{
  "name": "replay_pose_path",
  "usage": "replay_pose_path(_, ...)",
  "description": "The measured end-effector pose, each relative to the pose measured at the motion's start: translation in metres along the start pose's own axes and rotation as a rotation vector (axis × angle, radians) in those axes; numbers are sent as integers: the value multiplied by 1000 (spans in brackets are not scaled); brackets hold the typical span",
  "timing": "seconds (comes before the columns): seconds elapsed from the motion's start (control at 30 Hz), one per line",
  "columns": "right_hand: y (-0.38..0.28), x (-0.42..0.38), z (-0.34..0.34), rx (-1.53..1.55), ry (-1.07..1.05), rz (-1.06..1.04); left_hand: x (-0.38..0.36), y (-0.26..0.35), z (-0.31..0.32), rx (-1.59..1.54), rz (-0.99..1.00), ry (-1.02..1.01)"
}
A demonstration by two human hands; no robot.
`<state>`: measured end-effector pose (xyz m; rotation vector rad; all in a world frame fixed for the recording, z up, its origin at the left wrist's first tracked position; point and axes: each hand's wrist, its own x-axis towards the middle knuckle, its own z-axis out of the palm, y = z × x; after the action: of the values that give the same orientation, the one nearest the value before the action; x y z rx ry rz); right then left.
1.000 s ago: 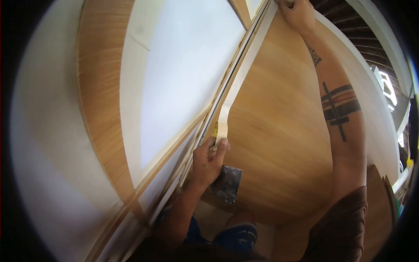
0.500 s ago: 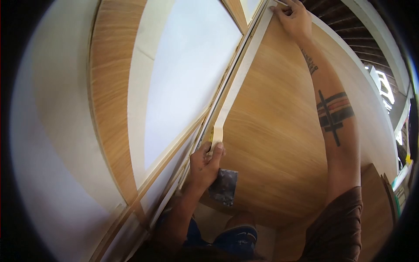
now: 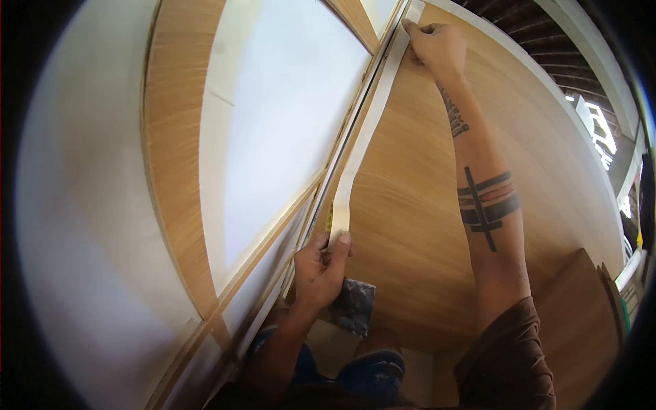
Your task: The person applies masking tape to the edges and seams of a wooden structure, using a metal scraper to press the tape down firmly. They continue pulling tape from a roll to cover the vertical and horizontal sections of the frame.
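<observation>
A pale strip of masking tape (image 3: pixel 369 126) runs along the left edge of the wood-grain panel (image 3: pixel 417 184). My left hand (image 3: pixel 320 277) is closed on its lower end, thumb on top. Below that same hand juts the dark, smeared blade of a putty knife (image 3: pixel 355 306); its grip is hidden. A bit of yellow (image 3: pixel 331 217) shows beside the tape above my fingers, too small to name. Up at the far end, my right hand (image 3: pixel 437 51) has curled fingers, with thumb and fingertip at the tape.
To the left stands a framework of wooden strips (image 3: pixel 176 150) with white panels (image 3: pixel 294 116). A narrow groove (image 3: pixel 342 150) separates it from the wood-grain panel. Another brown board (image 3: pixel 577 301) is at the right. My knees in blue shorts (image 3: pixel 369 372) are below.
My right hand has shifted left and slightly down, onto the tape near its far end. The strip's upper part has moved left in view. My left hand keeps its hold, slightly lower.
</observation>
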<state>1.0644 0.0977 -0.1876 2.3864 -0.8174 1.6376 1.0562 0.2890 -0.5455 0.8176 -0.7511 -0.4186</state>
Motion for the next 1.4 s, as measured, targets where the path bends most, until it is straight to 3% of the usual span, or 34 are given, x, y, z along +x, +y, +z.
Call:
replay_pose_path(0.13, -4, -7, -2, 243, -49, 117, 0, 1, 1, 11, 23, 13)
replay_pose_path(0.2, 1, -6, 2, 401, 24, 134, -2, -1, 0, 3, 8, 9)
replay_pose_path(0.43, 15, 12, 8, 526, 37, 146, -5, 15, -3, 50, -45, 6)
replay_pose_path(0.53, 11, 8, 3, 545, 14, 177, -18, 19, -11, 24, 30, 2)
replay_pose_path(0.7, -2, 7, 2, 555, -55, 246, -31, 38, -28, -27, 41, -127)
replay_pose_path(1.0, -19, 69, 28, 736, 38, 356, -27, 53, -44, -85, -30, -120)
replay_pose_path(1.07, -25, 70, 31, 774, 62, 360, -25, 57, -51, -92, -53, -120)
replay_pose_path(1.13, -25, 63, -11, 837, 75, 353, -53, 73, -23, -88, -59, -98)
replay_pose_path(1.23, -17, 46, -21, 876, 75, 223, -53, 59, -24, -109, -50, -83)
replay_pose_path(1.33, -1, 50, -19, 637, 29, 124, -47, 56, -23, -99, -79, -83)
replay_pose_path(1.4, 4, 56, -15, 708, 0, 102, -39, 55, -23, -43, -29, -51)
